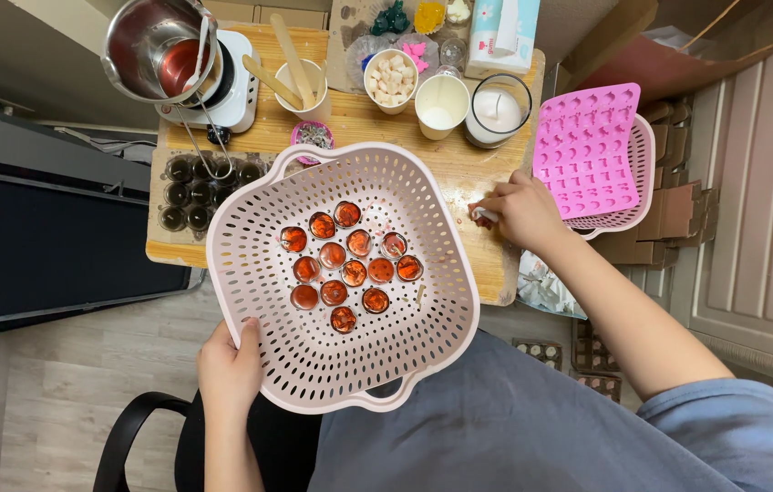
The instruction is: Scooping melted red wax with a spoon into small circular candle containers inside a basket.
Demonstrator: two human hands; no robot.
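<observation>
- The left hand (pixel 230 369) grips the near rim of a pale pink perforated basket (pixel 250 273), thumb curled over the edge, holding it above the lap.
- The right hand (pixel 521 211) rests on the wooden table (pixel 459 164), fingers closed around a small white object (pixel 485 215) too small to make out.
- Inside the basket sit about a dozen small round cups of orange-red wax (pixel 350 267), clustered at its middle.
- Just right of the right hand, a bright pink silicone mould (pixel 587 150) lies on a second basket.
- Farther back on the table stand a glass jar candle (pixel 497 111), a white cup (pixel 441 105) and a bowl of white chunks (pixel 391 79).
- At the back left, a metal pouring pot (pixel 154 46) sits on a small white hotplate (pixel 239 91).
</observation>
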